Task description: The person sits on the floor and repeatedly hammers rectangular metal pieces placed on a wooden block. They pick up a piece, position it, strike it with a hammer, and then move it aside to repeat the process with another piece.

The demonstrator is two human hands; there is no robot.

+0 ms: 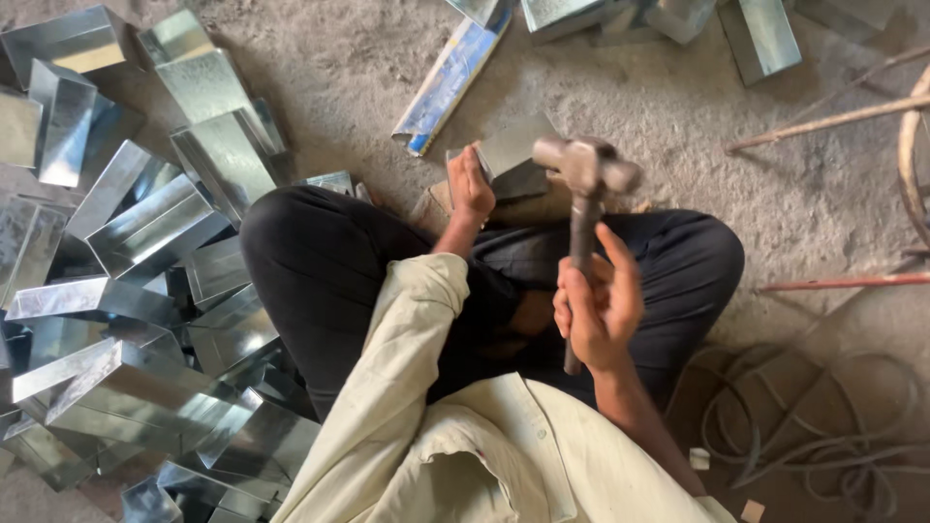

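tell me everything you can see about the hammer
The hammer has a dull grey-brown metal head with a rounded face at each end and a straight dark handle, worn and rusty-looking. It is raised, handle roughly upright, head at the top. The right hand grips the lower half of the handle, whose end pokes out below the palm. The head hangs above a folded sheet-metal piece that the left hand steadies; whether it touches the piece cannot be told.
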